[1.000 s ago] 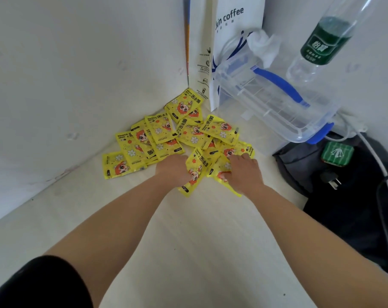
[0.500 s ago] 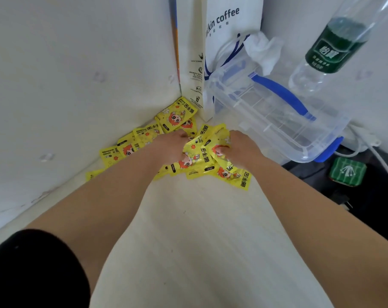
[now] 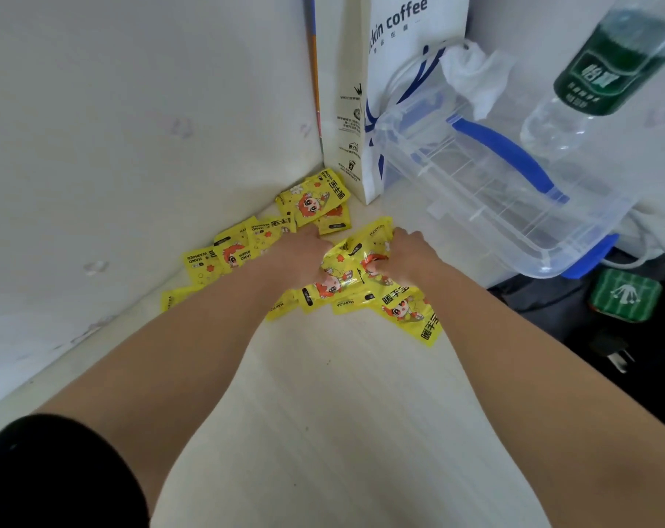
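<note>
1. Plainly, the work in hand is gathering: a bunch of yellow packets (image 3: 352, 262) sits crumpled and raised between the two hands, near the desk's (image 3: 342, 394) back corner.
2. The right hand (image 3: 411, 257) grips the bunch, thumb and fingers curled into the foil, likely so that the slippery sachets do not slide apart.
3. The left hand (image 3: 304, 257) presses against the bunch's other side. Its fingers are hidden by the packets, so I cannot tell whether they curl round it.
4. Squeezing from both sides probably suits a many-piece load better than a one-handed pinch.
5. Loose packets (image 3: 312, 202) lie flat along the wall (image 3: 133, 146), ungathered, and a few trail beneath the right wrist.
6. A clear box (image 3: 513, 222) leans just right of the hands, a likely destination.
</note>
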